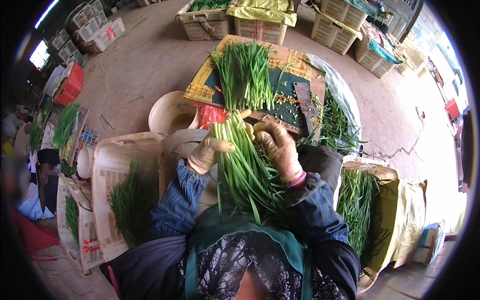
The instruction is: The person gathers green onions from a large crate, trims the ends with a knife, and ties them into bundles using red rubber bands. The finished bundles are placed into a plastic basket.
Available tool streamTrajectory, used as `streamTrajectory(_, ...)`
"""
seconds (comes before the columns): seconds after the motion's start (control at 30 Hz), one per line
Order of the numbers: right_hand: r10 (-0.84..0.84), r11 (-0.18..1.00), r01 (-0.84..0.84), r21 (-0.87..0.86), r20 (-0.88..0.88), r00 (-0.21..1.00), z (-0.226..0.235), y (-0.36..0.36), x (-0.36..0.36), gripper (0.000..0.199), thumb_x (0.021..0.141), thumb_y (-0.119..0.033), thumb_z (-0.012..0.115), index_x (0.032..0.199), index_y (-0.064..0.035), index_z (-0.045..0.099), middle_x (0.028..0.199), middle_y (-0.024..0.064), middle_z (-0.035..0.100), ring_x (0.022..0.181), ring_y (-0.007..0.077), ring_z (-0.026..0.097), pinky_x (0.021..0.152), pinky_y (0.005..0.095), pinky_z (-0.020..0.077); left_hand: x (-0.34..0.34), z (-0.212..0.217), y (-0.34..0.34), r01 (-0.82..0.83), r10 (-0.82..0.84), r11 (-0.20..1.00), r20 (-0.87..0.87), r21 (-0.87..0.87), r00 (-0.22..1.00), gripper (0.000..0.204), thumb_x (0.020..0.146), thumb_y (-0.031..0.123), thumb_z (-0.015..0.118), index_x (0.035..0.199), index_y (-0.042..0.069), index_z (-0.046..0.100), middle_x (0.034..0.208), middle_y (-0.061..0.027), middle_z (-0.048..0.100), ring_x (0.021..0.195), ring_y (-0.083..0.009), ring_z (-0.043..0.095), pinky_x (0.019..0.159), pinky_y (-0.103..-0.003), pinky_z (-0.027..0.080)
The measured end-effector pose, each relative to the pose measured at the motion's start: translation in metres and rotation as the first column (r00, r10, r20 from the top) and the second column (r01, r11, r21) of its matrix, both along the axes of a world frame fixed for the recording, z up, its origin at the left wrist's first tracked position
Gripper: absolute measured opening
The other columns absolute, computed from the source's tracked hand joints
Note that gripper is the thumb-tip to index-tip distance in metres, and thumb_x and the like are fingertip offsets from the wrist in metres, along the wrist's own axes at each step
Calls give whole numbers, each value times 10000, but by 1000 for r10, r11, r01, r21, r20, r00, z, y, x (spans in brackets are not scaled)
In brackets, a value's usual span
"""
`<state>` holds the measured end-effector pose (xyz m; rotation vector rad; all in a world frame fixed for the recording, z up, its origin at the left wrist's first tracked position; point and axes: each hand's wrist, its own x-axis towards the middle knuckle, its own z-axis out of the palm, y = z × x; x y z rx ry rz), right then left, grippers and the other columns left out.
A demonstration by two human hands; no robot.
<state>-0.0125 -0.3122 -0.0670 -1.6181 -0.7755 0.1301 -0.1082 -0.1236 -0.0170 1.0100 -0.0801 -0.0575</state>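
Note:
Both of my hands wear thin pale gloves. In front of my lap, a bundle of garlic chives (245, 167) stands with its pale cut ends up and its green leaves hanging toward me. My left hand (204, 154) grips it from the left, thumb in front, the other fingers passing behind it. At the bundle's upper right, my right hand (278, 149) has its fingers curled and pinched together; what lies between them is hidden. Beyond, another pile of garlic chives (245, 75) lies on a cardboard-covered board (202, 90). A broad metal blade (303, 95) rests there among chopped stem ends.
A cream bucket (172, 111) and red plastic bag (210, 115) are left of the board. Crates of chives flank me: a white crate (102, 150) left, another crate (390, 171) right. Loose leaves lie on clear plastic (345, 90). Stacked crates (260, 31) stand farther back.

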Motion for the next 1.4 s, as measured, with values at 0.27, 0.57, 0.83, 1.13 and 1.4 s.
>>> streamTrajectory(0.27, -141, 923, 260, -285, 379, 915, 66, 25, -8, 234, 875, -280, 644, 1063, -161, 715, 958, 91, 689, 856, 281, 683, 734, 387, 536, -1, 6, -8, -51, 55, 996, -53, 79, 997, 914, 665, 119, 656, 1519, 37, 343, 1263, -52, 568, 1172, -164, 536, 1024, -304, 428)
streamTrajectory(0.57, 1, 999, 3, 35, -123, 992, 64, 15, -1, 191, 883, -180, 714, 1014, -51, 661, 881, 50, 680, 781, 149, 633, 712, 291, 511, -1, 14, -13, 8, -5, 999, -61, 44, 998, 910, 659, 129, 665, 1508, 24, 353, 1258, -54, 576, 1167, -149, 543, 1032, -283, 415)
streamTrajectory(0.83, 184, 909, -11, 416, -378, 908, 39, 6, 15, 85, 945, -119, 666, 946, -56, 608, 893, 44, 665, 759, 127, 601, 719, 266, 505, -2, 14, -8, -138, 139, 990, -73, 19, 988, 902, 598, 120, 698, 1449, -12, 430, 1183, -69, 624, 1044, -175, 616, 978, -314, 492)
streamTrajectory(1.13, 127, 855, 49, 516, -300, 946, 91, -73, 78, 127, 994, -149, 582, 1075, -71, 642, 931, 27, 660, 676, 71, 566, 569, 210, 470, 2, -8, -4, -130, 128, 990, -39, -61, 991, 953, 582, 178, 736, 1455, -24, 415, 1156, -128, 627, 1084, -253, 629, 974, -397, 529)
streamTrajectory(1.4, 245, 857, -165, -489, 105, 964, 55, -23, 0, 249, 868, -201, 717, 1089, -88, 701, 717, 43, 665, 610, 140, 629, 597, 298, 519, 6, -16, -2, -46, 45, 998, -43, -33, 998, 908, 676, 133, 717, 1489, -16, 341, 1152, -94, 609, 1058, -211, 616, 974, -347, 493)
